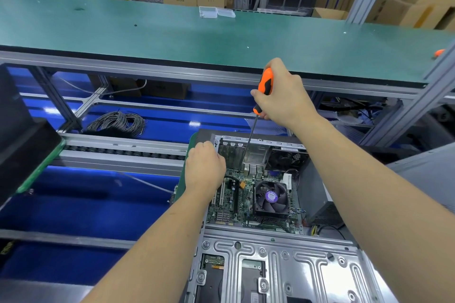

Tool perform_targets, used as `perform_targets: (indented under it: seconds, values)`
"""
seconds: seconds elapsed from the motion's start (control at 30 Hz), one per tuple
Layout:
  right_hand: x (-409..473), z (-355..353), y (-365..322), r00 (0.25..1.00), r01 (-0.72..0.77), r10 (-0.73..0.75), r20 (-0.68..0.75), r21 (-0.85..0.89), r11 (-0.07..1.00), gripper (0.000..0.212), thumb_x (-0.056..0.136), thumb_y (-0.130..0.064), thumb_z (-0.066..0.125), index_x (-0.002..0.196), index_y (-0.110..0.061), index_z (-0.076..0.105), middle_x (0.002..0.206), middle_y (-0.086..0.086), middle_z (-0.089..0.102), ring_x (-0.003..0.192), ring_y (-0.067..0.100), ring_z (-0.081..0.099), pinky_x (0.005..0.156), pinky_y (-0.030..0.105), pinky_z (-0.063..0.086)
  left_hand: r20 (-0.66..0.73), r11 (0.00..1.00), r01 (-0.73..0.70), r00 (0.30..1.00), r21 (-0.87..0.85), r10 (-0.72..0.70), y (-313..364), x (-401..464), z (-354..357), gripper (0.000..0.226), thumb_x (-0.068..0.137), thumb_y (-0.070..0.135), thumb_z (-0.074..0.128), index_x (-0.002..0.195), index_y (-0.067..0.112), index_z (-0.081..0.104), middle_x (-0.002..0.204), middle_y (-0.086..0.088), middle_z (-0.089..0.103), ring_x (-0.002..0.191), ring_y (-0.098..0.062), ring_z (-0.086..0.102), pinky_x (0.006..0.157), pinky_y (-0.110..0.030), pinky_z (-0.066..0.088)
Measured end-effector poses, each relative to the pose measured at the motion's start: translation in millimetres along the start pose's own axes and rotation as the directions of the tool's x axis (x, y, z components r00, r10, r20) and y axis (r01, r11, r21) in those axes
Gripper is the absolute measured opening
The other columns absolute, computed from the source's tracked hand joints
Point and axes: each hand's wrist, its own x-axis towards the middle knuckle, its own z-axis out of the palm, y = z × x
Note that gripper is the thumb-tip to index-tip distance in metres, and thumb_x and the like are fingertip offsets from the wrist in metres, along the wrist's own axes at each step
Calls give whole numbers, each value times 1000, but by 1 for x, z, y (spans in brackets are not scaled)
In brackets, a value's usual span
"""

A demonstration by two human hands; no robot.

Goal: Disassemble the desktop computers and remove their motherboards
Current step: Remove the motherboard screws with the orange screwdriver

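Observation:
An open desktop computer case (pixel 278 265) lies in front of me, its green motherboard (pixel 236 206) exposed with a black CPU fan (pixel 270 198) on it. My right hand (pixel 283 96) grips an orange and black screwdriver (pixel 264 88) held upright, its long shaft reaching down to the board's far edge near the rear ports. My left hand (pixel 205 167) rests with curled fingers on the case's left wall beside the board; what it holds, if anything, is hidden.
A green-topped bench (pixel 172 32) spans the back, with clear plastic boxes (pixel 214 12) on it. A coil of grey cable (pixel 118 122) lies on the blue surface below. A roller conveyor rail (pixel 118 150) runs at left. A dark tray (pixel 22 150) sits far left.

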Motion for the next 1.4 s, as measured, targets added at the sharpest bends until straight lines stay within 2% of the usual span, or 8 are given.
perform_targets:
  seconds: [0.2, 0.37, 1.4]
  values:
    - [0, -1, -1, 1000, -19, 19, 0, -5, 1000, 32, 94, -27, 64, 112, -21, 37, 94, 14, 59, 79, 38, 68, 72, 51, 59, -5, 1000, -7, 1000, 14, 7, 0, -1, 0, 15, 98, 21, 49, 95, 8, 54, 95, -8, 58, 90, -25, 57, 82, -41, 54]
    - [-2, 0, -1, 1000, -11, 10, -8, -16, 1000, 32, 95, -25, 64, 113, -18, 38, 88, 9, 58, 77, 36, 69, 71, 51, 59, -2, 1000, -12, 1000, 22, 12, 0, 0, 0, 15, 98, 22, 49, 98, 8, 55, 97, -8, 58, 91, -25, 58, 83, -41, 54]
    - [-1, -1, -3, 1000, -16, 16, -9, -12, 1000, 31, 94, -25, 64, 110, -18, 37, 91, 13, 59, 77, 39, 67, 71, 52, 59, -12, 1000, -2, 1000, 8, 2, -1, 1, 2, 13, 97, 19, 49, 96, 8, 55, 96, -8, 59, 89, -25, 57, 80, -40, 54]
